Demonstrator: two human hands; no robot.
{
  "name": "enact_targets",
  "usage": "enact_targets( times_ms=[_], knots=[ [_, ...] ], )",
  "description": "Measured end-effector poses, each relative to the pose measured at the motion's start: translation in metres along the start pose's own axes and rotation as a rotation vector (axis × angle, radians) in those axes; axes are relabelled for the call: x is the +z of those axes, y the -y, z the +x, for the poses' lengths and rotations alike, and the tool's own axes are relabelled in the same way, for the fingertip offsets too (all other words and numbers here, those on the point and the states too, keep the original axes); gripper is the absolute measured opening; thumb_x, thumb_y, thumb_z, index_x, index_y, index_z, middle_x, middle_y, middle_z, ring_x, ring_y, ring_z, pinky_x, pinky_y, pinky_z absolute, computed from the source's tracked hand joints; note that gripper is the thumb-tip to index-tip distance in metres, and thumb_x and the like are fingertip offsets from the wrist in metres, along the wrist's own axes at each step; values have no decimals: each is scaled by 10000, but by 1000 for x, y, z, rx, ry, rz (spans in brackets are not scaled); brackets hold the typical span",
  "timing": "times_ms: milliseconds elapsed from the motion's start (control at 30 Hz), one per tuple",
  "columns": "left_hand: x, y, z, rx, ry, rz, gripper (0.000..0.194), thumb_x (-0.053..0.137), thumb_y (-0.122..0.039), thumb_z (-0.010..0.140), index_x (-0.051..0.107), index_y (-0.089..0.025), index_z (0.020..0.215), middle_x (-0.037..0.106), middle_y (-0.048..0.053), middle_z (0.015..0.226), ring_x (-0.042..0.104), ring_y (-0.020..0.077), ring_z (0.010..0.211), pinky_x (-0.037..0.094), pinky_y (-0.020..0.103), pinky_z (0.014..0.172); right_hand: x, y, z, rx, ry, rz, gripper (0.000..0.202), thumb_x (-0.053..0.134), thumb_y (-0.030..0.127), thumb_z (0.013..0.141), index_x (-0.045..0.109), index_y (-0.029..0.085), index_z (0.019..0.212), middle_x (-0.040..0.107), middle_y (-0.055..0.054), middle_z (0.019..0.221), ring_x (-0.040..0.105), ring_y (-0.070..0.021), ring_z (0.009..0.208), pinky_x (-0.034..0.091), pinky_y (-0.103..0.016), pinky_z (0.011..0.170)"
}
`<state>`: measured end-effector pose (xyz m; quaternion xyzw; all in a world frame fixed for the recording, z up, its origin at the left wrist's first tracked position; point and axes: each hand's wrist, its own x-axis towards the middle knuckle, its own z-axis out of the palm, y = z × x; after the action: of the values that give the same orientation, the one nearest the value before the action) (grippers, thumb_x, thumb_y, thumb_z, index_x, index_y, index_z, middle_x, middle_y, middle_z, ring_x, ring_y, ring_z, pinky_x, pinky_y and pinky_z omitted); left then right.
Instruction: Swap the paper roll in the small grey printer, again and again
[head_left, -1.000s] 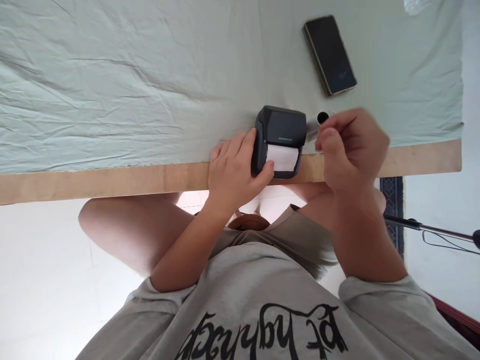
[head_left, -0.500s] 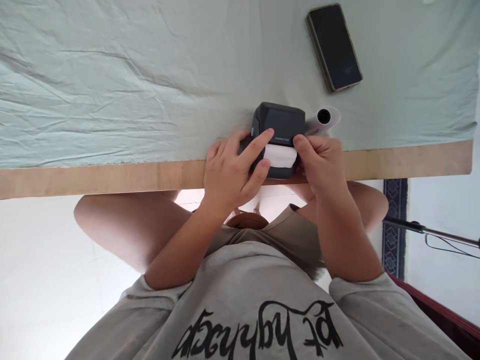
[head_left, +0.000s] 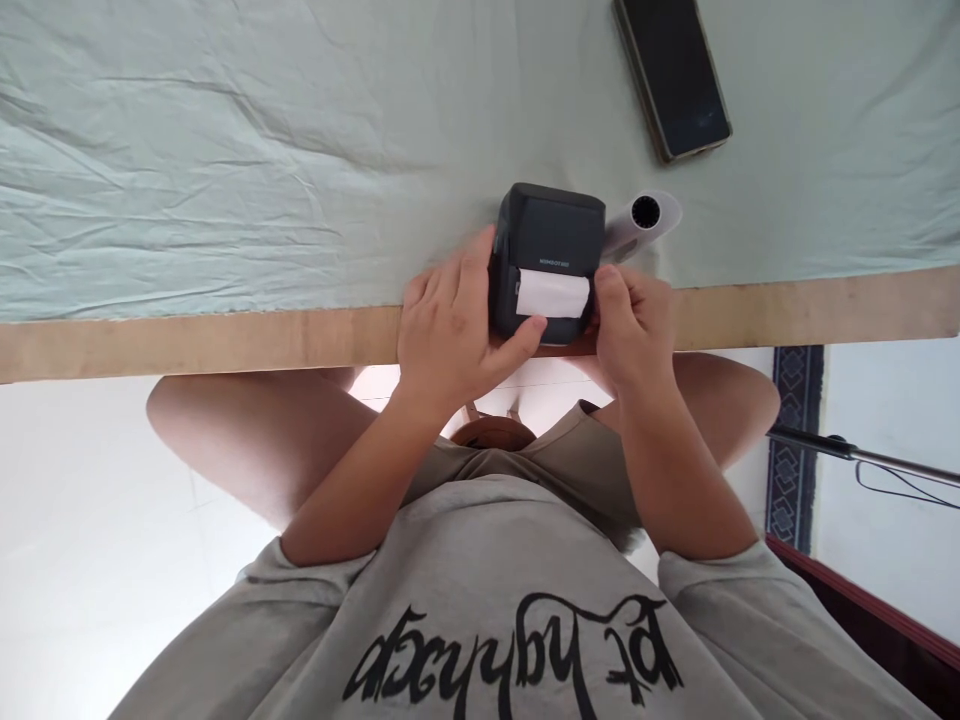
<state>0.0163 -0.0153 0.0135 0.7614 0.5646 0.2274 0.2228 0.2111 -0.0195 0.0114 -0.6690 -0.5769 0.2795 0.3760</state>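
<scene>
Head view — device (head_left: pixel 559 225) marked NIIMBOT, between hands (head_left: pixel 448 335) (head_left: pixel 636 325), shirt script (head_left: pixel 523 652)

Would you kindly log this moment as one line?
left hand: holding black device | right hand: at device's right side | white strip: on device | beside device: white tubular object | farther: phone

2 hands (head_left: pixel 450 325) (head_left: pixel 639 325), 2 forearms (head_left: pixel 360 490) (head_left: pixel 682 470), 2 knees (head_left: pixel 176 405) (head_left: pixel 754 395). 1 printer (head_left: pixel 559 230), 1 paper strip (head_left: pixel 553 295), 1 white gadget (head_left: pixel 637 222), 1 phone (head_left: pixel 679 80). 1 cloth (head_left: pixel 262 150), 1 table (head_left: pixel 225 340). 1 shirt (head_left: pixel 465 570), 1 pair of shorts (head_left: pixel 577 460). 1 pole (head_left: pixel 814 439).
</scene>
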Motion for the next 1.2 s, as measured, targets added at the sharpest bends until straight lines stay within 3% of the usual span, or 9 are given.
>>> enact_targets(
  times_ms=[200,400,700,800,933,1033,1100,1200],
  knots=[
    [-2,2,2,11,97,88,1060,768,-757,739,404,-183,1553,511,212,1559,509,463,1402,394,553,1145,0,6,1,-55,-57,-111,619,378,761,969,286,237,652,332,39,572,314,-113,547,219,-324,548],
    [-1,3,2,-16,96,99,1053,726,-799,762,399,-204,1567,517,201,1557,511,454,1409,428,542,1111,1,7,3,-69,-25,-135,564,369,691,1012,300,237,684,353,34,614,341,-120,567,237,-327,579],
    [1,9,6,28,8,98,1004,604,-905,765,528,-211,1487,644,158,1409,607,398,1280,466,529,1003,11,5,1,-80,-74,-225,621,182,784,983,333,246,714,436,10,647,333,-140,586,201,-330,617],
    [2,11,6,47,-24,92,1060,629,-937,705,556,-204,1466,664,147,1383,632,377,1240,479,516,981,12,5,2,-72,-75,-234,629,165,805,969,322,249,718,431,13,640,319,-140,576,200,-331,617],
    [1,9,5,33,-5,96,1043,743,-851,696,532,-203,1486,648,143,1414,612,381,1278,459,503,1023,11,5,1,-73,-77,-234,633,160,821,955,327,254,731,444,14,637,326,-143,573,208,-331,607],
    [-2,5,3,16,23,87,1037,802,-776,700,491,-213,1514,619,162,1449,585,414,1307,444,519,1043,7,6,0,-52,-32,-222,579,246,759,992,327,253,722,452,20,626,357,-140,573,226,-327,589],
    [-3,4,3,3,30,69,1016,780,-766,727,480,-200,1516,613,176,1452,572,430,1321,436,527,1056,2,6,0,-28,20,-185,501,400,661,1008,336,253,724,441,41,612,389,-128,562,262,-316,576],
    [-4,4,3,-4,8,18,841,580,-755,890,496,-183,1500,630,175,1430,573,411,1328,428,512,1065,-7,9,2,0,11,-107,355,641,463,937,389,261,789,452,82,606,424,-106,539,321,-295,562]
  ],
)
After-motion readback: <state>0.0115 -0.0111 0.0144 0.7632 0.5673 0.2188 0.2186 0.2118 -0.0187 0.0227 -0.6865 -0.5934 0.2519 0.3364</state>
